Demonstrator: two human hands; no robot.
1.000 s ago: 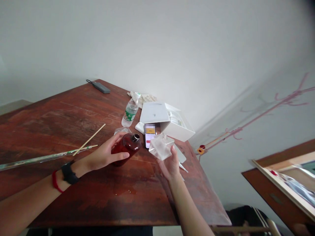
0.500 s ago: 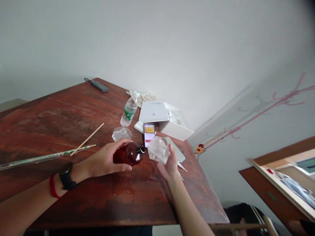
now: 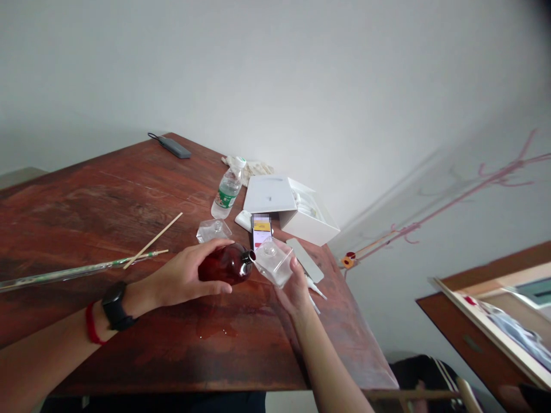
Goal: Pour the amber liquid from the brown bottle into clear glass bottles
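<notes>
My left hand (image 3: 193,269) is wrapped round a dark red-brown bottle (image 3: 226,264), tipped on its side with its open neck to the right. In my right hand (image 3: 295,289) is a clear, angular plastic container (image 3: 274,261), tilted, with a rounded bump on its face. The bottle's mouth is at the container's left edge; whether they touch I cannot tell. A similar clear container (image 3: 213,230) lies just behind the bottle. A small puddle (image 3: 217,330) wets the table in front of my left hand.
Behind my hands are a phone (image 3: 261,229), a water bottle (image 3: 227,192), a white box (image 3: 307,221) and a cloth (image 3: 256,167). Wooden sticks (image 3: 152,241) lie at left, a grey device (image 3: 174,147) at the far edge. A grey plate (image 3: 305,259) and white tube (image 3: 316,288) lie right.
The clear container in my right hand has turned, and its near face now shows the bump. The bottle's neck has come closer to it, moving slightly right and up.
</notes>
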